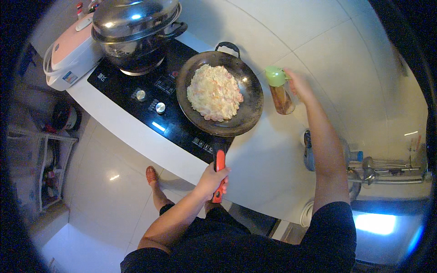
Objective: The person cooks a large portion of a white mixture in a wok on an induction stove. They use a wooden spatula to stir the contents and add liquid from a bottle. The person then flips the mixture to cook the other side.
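Observation:
My left hand (212,181) is wrapped around the red and black handle (220,170) of a dark wok (252,102), which sits tilted over the right part of a black glass cooktop (126,99). A pale egg-like mixture with pink and orange bits (215,92) forms a rounded mass in the wok. To the right of the wok, my right hand (297,85) grips the green handle of a clear bottle with a green cap (280,92). The bottle is tilted and contains brown liquid.
A large lidded steel pot (133,34) stands on the cooktop's left part, beside a pink and white rice cooker (73,51). Two silver knobs sit near the cooktop's front. A white counter edge (136,136) runs before me. Steel kitchenware (370,170) lies at the right.

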A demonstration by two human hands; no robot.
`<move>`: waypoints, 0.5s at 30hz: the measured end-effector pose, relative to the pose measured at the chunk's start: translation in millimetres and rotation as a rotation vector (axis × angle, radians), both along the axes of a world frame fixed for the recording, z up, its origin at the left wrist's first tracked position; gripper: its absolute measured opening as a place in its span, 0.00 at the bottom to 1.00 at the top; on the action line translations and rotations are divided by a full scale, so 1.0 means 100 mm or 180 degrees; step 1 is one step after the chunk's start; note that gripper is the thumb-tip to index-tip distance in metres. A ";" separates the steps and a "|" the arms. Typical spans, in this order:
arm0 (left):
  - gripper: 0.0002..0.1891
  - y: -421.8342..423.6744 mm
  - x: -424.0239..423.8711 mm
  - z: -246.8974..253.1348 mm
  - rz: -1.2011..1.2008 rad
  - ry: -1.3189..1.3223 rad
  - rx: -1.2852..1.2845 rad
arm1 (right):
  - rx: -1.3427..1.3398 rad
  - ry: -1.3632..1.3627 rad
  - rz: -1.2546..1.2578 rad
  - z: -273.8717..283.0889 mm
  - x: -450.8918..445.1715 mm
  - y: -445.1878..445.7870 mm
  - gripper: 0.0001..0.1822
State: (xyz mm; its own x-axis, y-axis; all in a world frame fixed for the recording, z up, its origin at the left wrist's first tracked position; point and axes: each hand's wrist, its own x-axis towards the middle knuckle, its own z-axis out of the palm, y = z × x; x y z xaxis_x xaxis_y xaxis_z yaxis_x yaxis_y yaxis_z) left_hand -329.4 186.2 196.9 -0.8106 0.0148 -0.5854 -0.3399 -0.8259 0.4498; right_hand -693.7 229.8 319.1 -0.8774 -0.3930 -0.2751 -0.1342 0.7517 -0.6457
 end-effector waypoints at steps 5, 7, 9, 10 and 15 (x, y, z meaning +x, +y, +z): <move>0.10 -0.01 0.00 0.00 -0.0021 -0.0054 -0.0077 | -0.0101 -0.0038 0.0029 -0.03 -0.01 0.03 0.22; 0.10 -0.01 0.00 -0.03 -0.0076 -0.0031 -0.0041 | 0.0044 0.0162 0.0105 -0.10 -0.03 0.13 0.23; 0.10 -0.01 0.00 -0.04 -0.0094 -0.0032 -0.0035 | 0.0307 0.0268 0.0165 -0.06 0.02 0.21 0.23; 0.10 0.00 0.00 -0.04 -0.0083 -0.0045 -0.0047 | 0.0437 0.0316 0.0201 -0.05 0.05 0.24 0.23; 0.10 0.02 0.00 -0.05 -0.0011 -0.0051 0.0120 | -0.0869 -0.0743 -0.0515 -0.27 -0.10 0.91 0.23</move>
